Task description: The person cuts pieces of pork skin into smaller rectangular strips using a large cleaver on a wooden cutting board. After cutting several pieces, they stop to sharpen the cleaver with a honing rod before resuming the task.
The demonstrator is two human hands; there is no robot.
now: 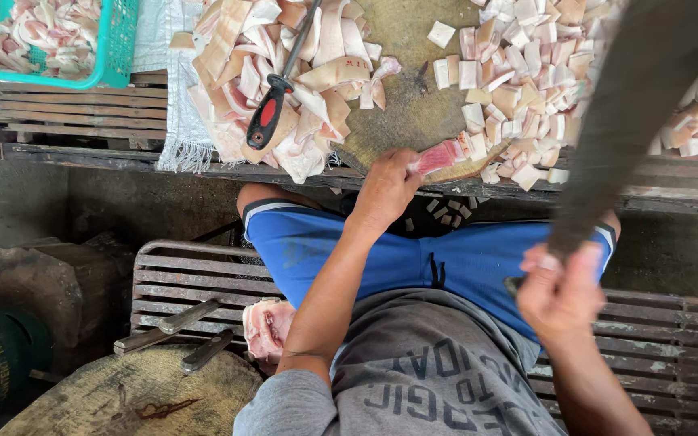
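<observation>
Pork strip [438,156]: pink, pale-rinded, pinned at block edge by left hand [385,190].

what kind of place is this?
Probably a meat-cutting stall or butcher's work area. A round wooden chopping block carries a heap of long pale pork-skin strips and a pile of small cut cubes. The right hand holds a big dark cleaver; the left hand holds a strip of meat.

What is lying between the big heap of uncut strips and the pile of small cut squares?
In the head view, between the heap of strips and the cut squares lies a bare patch of the round chopping block. The left hand holds a meat strip at its near edge.
</observation>
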